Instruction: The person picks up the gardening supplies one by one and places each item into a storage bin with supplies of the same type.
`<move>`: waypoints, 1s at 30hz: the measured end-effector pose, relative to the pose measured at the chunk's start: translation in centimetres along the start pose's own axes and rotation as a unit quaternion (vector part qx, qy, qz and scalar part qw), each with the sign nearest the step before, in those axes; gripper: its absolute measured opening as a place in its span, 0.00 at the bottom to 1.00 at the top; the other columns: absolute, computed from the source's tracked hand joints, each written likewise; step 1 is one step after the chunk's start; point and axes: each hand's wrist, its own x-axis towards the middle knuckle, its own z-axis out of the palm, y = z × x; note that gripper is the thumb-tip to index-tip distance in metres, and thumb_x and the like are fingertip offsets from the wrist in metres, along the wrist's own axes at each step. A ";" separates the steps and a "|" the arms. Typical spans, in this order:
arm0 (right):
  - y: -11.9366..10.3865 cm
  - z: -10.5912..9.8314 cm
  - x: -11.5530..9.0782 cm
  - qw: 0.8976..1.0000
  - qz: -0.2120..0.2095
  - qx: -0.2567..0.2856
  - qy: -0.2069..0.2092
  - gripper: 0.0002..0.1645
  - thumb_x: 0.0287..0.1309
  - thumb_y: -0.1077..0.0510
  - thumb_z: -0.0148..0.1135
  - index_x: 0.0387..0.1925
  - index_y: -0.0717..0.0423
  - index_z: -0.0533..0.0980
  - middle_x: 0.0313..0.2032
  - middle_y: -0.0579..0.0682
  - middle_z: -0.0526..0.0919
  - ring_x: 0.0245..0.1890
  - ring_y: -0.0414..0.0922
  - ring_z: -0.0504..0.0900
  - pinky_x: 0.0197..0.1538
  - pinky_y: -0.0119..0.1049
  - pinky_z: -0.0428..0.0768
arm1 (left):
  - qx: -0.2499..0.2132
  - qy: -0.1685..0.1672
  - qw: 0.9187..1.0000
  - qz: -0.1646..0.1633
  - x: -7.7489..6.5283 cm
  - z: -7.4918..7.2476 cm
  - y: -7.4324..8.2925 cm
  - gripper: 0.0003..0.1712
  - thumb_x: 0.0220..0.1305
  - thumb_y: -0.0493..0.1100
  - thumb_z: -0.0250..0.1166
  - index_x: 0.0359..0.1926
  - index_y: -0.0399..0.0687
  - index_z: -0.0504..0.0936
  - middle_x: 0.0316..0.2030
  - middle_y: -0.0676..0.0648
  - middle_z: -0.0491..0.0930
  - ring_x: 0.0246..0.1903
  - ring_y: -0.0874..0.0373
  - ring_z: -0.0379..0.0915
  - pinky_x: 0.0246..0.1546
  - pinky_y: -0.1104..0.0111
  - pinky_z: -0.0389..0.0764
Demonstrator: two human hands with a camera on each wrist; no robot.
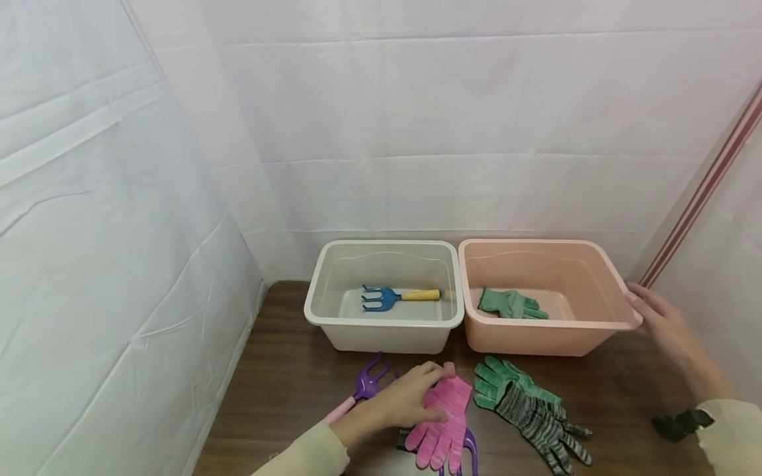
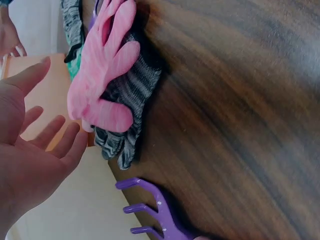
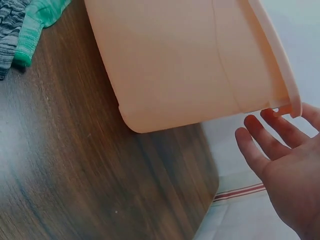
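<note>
My left hand is just above a pink glove, its fingers loosely bent and apart from it in the left wrist view. Under that glove lies a black-and-grey glove. A purple hand rake with a pink handle lies beside the left wrist; another purple rake shows partly from beneath the pink glove. At the right end of the peach tub, my right hand touches the rim with relaxed fingers. Inside that tub is a green glove.
A pale grey tub stands left of the peach one, holding a blue hand rake with a yellow handle. In front of the peach tub, a grey-striped glove overlaps a green glove. White cloth walls enclose the wooden table.
</note>
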 end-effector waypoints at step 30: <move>3.0 1.4 0.0 0.964 0.042 0.261 0.010 0.38 0.82 0.47 0.54 0.84 0.50 0.56 0.74 0.47 0.66 0.47 0.25 0.83 0.44 0.30 0.86 | -0.016 0.021 0.998 -0.057 0.4 2.7 -0.5 0.49 0.60 0.53 0.81 0.79 0.60 0.69 0.67 0.55 0.69 0.67 0.57 0.67 0.64 0.59 0.77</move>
